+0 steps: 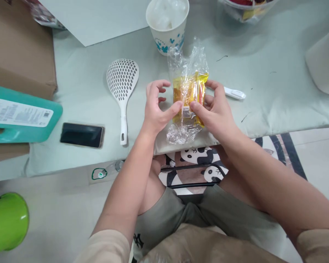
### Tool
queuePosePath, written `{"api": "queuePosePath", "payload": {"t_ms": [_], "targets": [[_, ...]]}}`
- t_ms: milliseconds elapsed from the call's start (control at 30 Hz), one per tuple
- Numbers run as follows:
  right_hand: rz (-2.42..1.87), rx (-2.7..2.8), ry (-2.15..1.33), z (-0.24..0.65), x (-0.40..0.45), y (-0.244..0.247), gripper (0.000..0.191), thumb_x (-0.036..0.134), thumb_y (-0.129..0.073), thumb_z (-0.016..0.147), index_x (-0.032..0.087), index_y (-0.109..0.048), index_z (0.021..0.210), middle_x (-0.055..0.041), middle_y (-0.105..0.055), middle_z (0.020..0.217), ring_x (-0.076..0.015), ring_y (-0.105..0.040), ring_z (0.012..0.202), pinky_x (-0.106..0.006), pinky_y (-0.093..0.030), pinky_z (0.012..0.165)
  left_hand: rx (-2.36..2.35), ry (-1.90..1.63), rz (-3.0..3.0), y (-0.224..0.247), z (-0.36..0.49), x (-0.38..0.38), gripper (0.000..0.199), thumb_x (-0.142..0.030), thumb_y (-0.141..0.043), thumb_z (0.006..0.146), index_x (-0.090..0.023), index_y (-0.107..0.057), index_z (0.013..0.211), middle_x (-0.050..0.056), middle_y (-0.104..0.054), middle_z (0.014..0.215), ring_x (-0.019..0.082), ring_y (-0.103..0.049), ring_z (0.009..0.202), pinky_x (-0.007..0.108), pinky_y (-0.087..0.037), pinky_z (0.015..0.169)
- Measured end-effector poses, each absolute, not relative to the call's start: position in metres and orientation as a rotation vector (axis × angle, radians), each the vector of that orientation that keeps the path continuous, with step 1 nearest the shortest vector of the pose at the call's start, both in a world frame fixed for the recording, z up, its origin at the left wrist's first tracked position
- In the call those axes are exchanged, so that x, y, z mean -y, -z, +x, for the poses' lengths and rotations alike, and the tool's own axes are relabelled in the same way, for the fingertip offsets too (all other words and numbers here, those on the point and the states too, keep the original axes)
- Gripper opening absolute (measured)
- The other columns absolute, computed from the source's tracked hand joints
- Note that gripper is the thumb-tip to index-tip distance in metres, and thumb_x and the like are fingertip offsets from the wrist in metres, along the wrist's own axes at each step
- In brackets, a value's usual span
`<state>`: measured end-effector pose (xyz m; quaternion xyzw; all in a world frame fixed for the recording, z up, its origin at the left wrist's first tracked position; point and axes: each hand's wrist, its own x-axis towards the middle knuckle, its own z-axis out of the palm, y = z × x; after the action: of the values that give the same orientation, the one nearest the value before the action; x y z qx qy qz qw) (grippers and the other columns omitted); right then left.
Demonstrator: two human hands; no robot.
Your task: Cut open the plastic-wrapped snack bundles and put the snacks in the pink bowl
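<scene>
A yellow snack packet point(190, 96) in crinkled clear plastic wrap stands at the table's front edge, loose wrap flaring above and below it. My right hand point(215, 109) grips its right side, thumb on the front and fingers behind. On the left, my left hand point(160, 107) has its fingers curved and apart, with the thumb tip at the wrap's front; whether it presses there I cannot tell. A slim white plastic item point(235, 93) sticks out behind my right hand, its other end hidden. Just beyond the wrap is a paper cup point(168, 38) with blue flowers, holding clear plastic.
Left of my hands lie a white slotted skimmer point(123, 84) and a phone point(82, 134). A teal jug point(22, 113) and a cardboard box point(19, 47) border the left side. A clear bowl point(248, 11) and a white container point(325, 64) stand at the right.
</scene>
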<state>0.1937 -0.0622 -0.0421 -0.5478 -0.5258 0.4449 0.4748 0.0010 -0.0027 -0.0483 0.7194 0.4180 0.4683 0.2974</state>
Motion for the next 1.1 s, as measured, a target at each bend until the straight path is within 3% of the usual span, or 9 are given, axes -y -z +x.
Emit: {"api": "queuePosePath", "payload": {"t_ms": [67, 167, 367, 533, 667, 800, 933, 1000, 1100], "targets": [[-1.401, 1.313, -0.994, 0.196, 0.062, 0.045, 0.072, 0.06, -0.072, 0.09, 0.033, -0.036, 0.145, -0.0081, -0.07, 0.118, -0.02, -0.074, 0.079, -0.036, -0.064, 0.064, -1.126, -1.192, 1.97, 0.037, 0.002, 0.009, 0.036, -0.045, -0.085, 0.079, -0.024, -0.056, 0.086, 0.0, -0.056, 0.085, 0.016, -0.058, 0.079, 0.031, -0.048, 0.069], [-1.45, 1.361, -0.912, 0.199, 0.06, 0.05, 0.072, 0.059, -0.073, 0.089, 0.034, -0.038, 0.146, -0.0086, -0.066, 0.122, -0.0186, -0.072, 0.076, -0.036, -0.063, 0.063, -1.058, -1.031, 2.05, 0.024, 0.006, 0.021, 0.054, -0.039, -0.085, 0.074, -0.022, -0.036, 0.06, -0.005, -0.04, 0.058, 0.01, -0.038, 0.055, 0.031, -0.032, 0.053], [-1.483, 1.403, -0.925, 0.2, 0.059, 0.05, 0.073, 0.062, -0.071, 0.09, 0.034, -0.036, 0.148, -0.01, -0.064, 0.123, -0.0203, -0.073, 0.08, -0.037, -0.063, 0.065, -1.004, -0.979, 2.129, 0.019, 0.005, 0.025, 0.027, -0.011, -0.061, 0.066, -0.021, -0.038, 0.056, -0.005, -0.042, 0.053, 0.01, -0.036, 0.051, 0.031, -0.026, 0.051], [-1.463, 1.385, -0.954, 0.203, 0.058, 0.051, 0.071, 0.064, -0.068, 0.091, 0.034, -0.037, 0.147, -0.0089, -0.065, 0.12, -0.022, -0.073, 0.086, -0.038, -0.063, 0.068, -0.991, -1.086, 1.914, 0.018, -0.004, 0.019, 0.025, -0.009, -0.054, 0.063, -0.02, -0.034, 0.052, -0.003, -0.037, 0.051, 0.01, -0.031, 0.05, 0.031, -0.021, 0.05], [-1.415, 1.34, -0.981, 0.205, 0.056, 0.056, 0.065, 0.056, -0.071, 0.091, 0.033, -0.04, 0.143, -0.0066, -0.068, 0.113, -0.0212, -0.072, 0.082, -0.039, -0.064, 0.068, -1.037, -1.115, 1.743, 0.018, -0.01, 0.017, 0.03, -0.006, -0.058, 0.063, -0.019, -0.035, 0.049, -0.002, -0.035, 0.05, 0.011, -0.031, 0.051, 0.032, -0.019, 0.051], [-1.412, 1.33, -0.949, 0.205, 0.057, 0.059, 0.055, 0.048, -0.069, 0.094, 0.033, -0.042, 0.14, -0.0056, -0.069, 0.108, -0.0192, -0.069, 0.073, -0.037, -0.062, 0.059, -1.212, -1.213, 1.616, 0.02, -0.018, 0.011, 0.042, -0.014, -0.063, 0.074, -0.019, -0.031, 0.047, -0.002, -0.026, 0.048, 0.011, -0.024, 0.05, 0.033, -0.014, 0.053], [-1.476, 1.444, -0.731, 0.207, 0.059, 0.056, 0.052, 0.043, -0.069, 0.093, 0.03, -0.049, 0.139, -0.0087, -0.066, 0.115, -0.0231, -0.069, 0.087, -0.042, -0.063, 0.069, -1.272, -1.398, 1.465, 0.024, -0.023, 0.001, 0.052, -0.034, -0.058, 0.092, -0.021, -0.031, 0.048, -0.002, -0.026, 0.049, 0.012, -0.029, 0.048, 0.033, -0.016, 0.052], [-1.517, 1.482, -0.551, 0.208, 0.06, 0.05, 0.049, 0.042, -0.069, 0.092, 0.03, -0.052, 0.137, -0.0118, -0.061, 0.124, -0.0275, -0.067, 0.102, -0.046, -0.063, 0.077, -1.262, -1.45, 1.457, 0.026, -0.021, -0.002, 0.054, -0.046, -0.061, 0.094, -0.022, -0.035, 0.053, -0.002, -0.031, 0.051, 0.012, -0.034, 0.049, 0.033, -0.02, 0.051], [-1.53, 1.519, -0.358, 0.205, 0.061, 0.037, 0.036, 0.035, -0.064, 0.094, 0.03, -0.055, 0.129, -0.0132, -0.057, 0.127, -0.0296, -0.062, 0.115, -0.051, -0.06, 0.09, -1.252, -1.376, 1.508, 0.03, -0.011, -0.001, 0.047, -0.061, -0.077, 0.082, -0.023, -0.052, 0.071, -0.002, -0.053, 0.067, 0.012, -0.048, 0.057, 0.031, -0.032, 0.054]]}}
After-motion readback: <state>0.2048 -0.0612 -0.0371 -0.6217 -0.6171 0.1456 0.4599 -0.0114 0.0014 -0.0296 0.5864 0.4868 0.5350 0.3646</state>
